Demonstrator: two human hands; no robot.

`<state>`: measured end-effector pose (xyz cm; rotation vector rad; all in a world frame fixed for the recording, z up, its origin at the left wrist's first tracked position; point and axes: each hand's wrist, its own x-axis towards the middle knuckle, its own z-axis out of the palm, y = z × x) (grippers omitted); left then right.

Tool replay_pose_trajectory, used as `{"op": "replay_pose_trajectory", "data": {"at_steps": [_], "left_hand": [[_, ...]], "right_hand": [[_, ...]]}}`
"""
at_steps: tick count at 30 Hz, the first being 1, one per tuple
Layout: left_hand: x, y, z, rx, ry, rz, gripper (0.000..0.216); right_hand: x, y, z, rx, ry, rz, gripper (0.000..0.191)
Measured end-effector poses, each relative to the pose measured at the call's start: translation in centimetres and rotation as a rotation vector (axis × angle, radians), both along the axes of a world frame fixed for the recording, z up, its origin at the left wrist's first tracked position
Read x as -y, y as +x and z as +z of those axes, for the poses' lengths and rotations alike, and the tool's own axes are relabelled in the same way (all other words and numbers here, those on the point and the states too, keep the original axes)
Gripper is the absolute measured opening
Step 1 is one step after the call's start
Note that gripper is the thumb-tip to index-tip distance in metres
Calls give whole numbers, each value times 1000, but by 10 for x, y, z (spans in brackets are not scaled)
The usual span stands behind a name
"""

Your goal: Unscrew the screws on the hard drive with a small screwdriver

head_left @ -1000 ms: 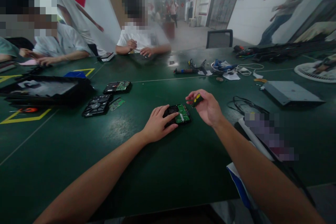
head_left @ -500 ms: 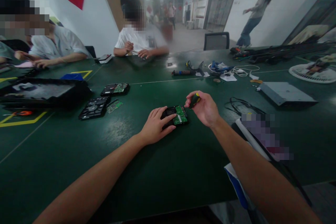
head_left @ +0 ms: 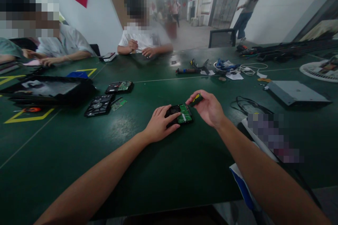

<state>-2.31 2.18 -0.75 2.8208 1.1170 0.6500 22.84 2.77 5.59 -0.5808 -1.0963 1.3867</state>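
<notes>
Circuit board (head_left: 186, 115) still sits on the hard drive (head_left: 175, 109) under my spread left hand (head_left: 161, 123), while my right hand (head_left: 210, 108) grips a screwdriver (head_left: 195, 100).

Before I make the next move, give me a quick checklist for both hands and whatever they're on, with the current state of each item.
1. Left hand on the black rectangular hard drive with a green circuit board: ok, fingers spread over it.
2. Yellow-and-black-handled screwdriver in the right hand: ok.
3. Screwdriver tip seated on a screw: cannot tell, too small to see.
4. Hard drive resting on the dark green tabletop: ok.
5. Small loose green circuit board apart from that drive: ok, it lies off to the left.
</notes>
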Motion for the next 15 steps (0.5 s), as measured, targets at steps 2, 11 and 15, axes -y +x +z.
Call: {"op": "replay_pose_trajectory", "data": {"at_steps": [2, 11, 15], "left_hand": [[0, 0, 0, 3, -1, 0, 53], [0, 1, 0, 25, -10, -5, 53], [0, 1, 2, 2, -9, 5, 53]], "right_hand": [[2, -3, 3, -43, -19, 12, 25], [7, -4, 14, -60, 74, -95, 29], [4, -5, 10, -54, 117, -169, 29]]}}
